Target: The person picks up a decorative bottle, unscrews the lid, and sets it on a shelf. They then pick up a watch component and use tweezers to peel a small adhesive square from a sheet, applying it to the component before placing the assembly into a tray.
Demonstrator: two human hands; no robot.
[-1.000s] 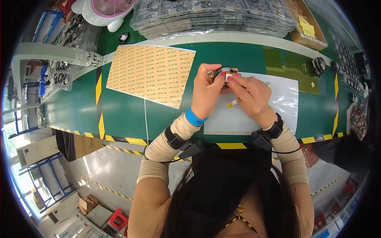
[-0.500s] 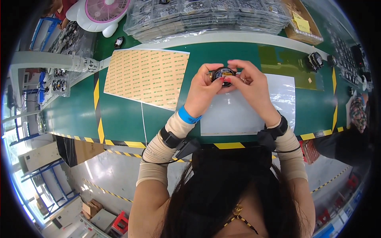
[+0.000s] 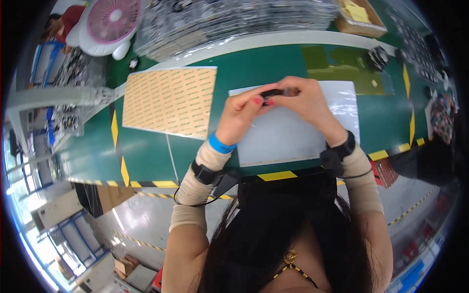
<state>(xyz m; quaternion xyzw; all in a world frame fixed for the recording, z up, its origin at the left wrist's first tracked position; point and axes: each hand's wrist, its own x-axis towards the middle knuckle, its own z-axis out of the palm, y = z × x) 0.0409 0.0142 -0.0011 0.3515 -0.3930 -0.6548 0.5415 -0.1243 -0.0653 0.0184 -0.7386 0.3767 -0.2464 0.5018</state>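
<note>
Both hands grip a small round black watch body above the white sheet on the green table. It is turned nearly edge-on, and fingers cover much of it. My left hand pinches its left side, thumb at the near edge. My right hand holds the other side, with fingers curled over the top and thumb tip near the left thumb. Left of them lies a tan backing sheet printed in green.
Clear trays of small parts are stacked at the back, beside a cardboard box. A pink-and-white fan stands back left, near another person. Yellowish film and a dark bundled object lie to the right.
The watch body has tilted from showing its round inner face to nearly edge-on. Both hands have shifted slightly left, and the whole view has turned a little.
</note>
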